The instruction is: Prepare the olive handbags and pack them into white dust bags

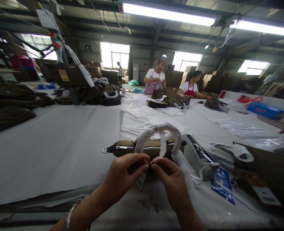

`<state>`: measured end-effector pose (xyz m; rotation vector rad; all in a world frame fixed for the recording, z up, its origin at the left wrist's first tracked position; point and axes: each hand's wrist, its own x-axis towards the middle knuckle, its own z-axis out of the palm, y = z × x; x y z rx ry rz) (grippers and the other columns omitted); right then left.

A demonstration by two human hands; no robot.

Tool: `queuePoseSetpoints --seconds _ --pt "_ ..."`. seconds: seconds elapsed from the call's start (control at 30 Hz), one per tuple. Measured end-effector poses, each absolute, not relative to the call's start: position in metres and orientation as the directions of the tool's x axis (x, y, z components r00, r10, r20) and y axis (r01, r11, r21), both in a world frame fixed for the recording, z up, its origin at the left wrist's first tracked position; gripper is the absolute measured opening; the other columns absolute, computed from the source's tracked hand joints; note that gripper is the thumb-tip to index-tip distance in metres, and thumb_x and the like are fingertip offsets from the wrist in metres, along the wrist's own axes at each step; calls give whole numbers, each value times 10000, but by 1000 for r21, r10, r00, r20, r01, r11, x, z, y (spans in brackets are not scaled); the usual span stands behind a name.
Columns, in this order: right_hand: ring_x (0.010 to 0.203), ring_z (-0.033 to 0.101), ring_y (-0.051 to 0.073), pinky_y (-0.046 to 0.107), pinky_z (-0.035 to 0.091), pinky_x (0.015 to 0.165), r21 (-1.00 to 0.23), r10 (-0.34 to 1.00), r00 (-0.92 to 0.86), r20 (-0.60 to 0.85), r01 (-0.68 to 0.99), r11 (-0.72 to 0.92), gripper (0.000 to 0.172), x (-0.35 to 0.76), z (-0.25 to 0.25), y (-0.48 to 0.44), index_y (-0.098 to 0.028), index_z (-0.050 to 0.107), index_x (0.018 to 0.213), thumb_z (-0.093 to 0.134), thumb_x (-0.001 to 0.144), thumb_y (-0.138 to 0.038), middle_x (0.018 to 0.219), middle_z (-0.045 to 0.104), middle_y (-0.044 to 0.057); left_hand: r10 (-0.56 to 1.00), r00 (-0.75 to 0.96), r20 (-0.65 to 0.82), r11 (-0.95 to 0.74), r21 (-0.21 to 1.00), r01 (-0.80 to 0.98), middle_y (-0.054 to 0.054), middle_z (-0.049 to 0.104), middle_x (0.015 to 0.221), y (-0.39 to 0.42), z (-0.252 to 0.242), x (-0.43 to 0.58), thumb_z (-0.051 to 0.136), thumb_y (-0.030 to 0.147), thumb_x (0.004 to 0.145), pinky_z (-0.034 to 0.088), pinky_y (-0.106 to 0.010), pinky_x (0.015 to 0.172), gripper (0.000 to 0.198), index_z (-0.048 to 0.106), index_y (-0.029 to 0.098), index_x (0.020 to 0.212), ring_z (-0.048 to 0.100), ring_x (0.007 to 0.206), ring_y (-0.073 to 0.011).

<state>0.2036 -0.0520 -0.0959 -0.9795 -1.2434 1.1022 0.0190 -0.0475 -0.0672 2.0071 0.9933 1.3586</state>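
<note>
A brown handbag point(122, 146) with a white zipper across its top lies on the table in front of me. Its looped handle point(144, 138) stands up, wrapped in white covering, with a torn-looking white strip hanging inside the arch. My left hand point(129, 168) and my right hand point(168, 175) meet at the bag's near side, below the handle. Thumb and forefinger are pinched on each hand, fingertips almost touching. Whatever is between them is too small to make out. A white pointed tag or paper point(141, 181) hangs beneath my left fingers.
At the right stand a grey tape dispenser point(197, 154), a blue packet point(223, 184), a white roll point(243, 152) and a dark bag with a tag point(262, 189). Bags are piled at the left point(14, 93). Two people in aprons work across the white table point(60, 141).
</note>
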Motion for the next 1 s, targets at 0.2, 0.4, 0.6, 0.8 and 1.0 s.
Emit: queuePoseSetpoints --seconds 0.2,0.4,0.6,0.8,1.0 --pt "932 658 189 248 550 791 -938 939 15 343 63 342 25 202 -94 -54 -254 769 801 790 790 -247 912 687 18 781 258 569 -624 696 355 -1 760 908 -48 -70 18 724 146 847 561 -231 742 279 701 247 1106 709 789 -141" --pt "847 676 171 240 557 749 -817 853 -11 521 283 503 99 203 -93 -57 -260 773 843 752 824 -165 892 700 19 729 295 618 -679 601 422 5 744 887 -46 -71 16 710 103 847 552 -230 753 308 681 241 1121 699 799 -139" --pt "750 671 145 226 558 648 -598 688 -130 714 400 695 178 206 -90 -55 -245 765 912 662 882 -102 824 687 20 697 286 658 -710 575 406 5 749 917 -46 -72 20 703 45 827 541 -210 735 287 690 228 1048 699 809 -130" --pt "832 692 137 208 563 740 -593 677 -75 732 419 687 179 204 -96 -56 -240 749 954 651 899 -99 914 713 22 727 305 615 -685 625 373 7 736 852 -46 -68 21 709 95 850 528 -207 710 149 710 218 934 682 766 -125" --pt "775 681 172 266 549 748 -774 796 215 565 472 422 145 225 -133 -75 -233 700 958 574 965 -303 826 710 17 665 -226 712 -632 697 337 -19 716 981 -31 -81 -22 623 259 942 523 -261 811 128 690 229 1047 664 893 -157"
